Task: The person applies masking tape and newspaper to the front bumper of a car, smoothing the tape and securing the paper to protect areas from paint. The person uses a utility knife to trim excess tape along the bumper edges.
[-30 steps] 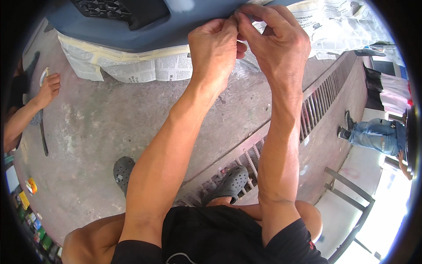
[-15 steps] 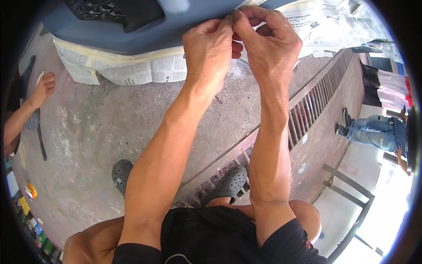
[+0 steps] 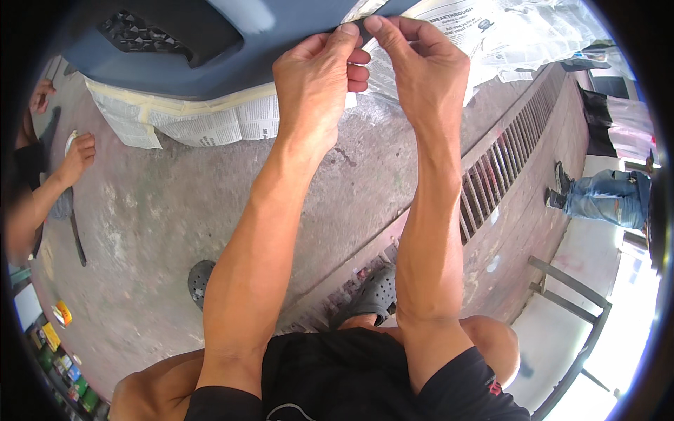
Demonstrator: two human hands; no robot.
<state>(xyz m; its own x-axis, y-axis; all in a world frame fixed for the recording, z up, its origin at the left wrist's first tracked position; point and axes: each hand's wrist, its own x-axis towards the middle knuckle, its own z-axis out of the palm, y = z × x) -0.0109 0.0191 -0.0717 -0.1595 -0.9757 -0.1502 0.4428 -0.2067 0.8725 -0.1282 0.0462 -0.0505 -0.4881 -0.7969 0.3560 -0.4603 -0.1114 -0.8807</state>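
I've got the left hand (image 3: 312, 88) and right hand (image 3: 432, 81) up at the lower edge of this blue-grey panel (image 3: 260, 52), fingers curled, thumb tips just beside each other, but honestly can't make out what, if anything, they're pinching. Newspaper (image 3: 217, 130) hangs along that edge, with pale tape (image 3: 196, 105) where it meets the panel.

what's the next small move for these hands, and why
Perhaps press the small dark strip against the smooth blue-grey panel: the left hand and the right hand seem to pinch it close beside the pale tape along the panel's edge.
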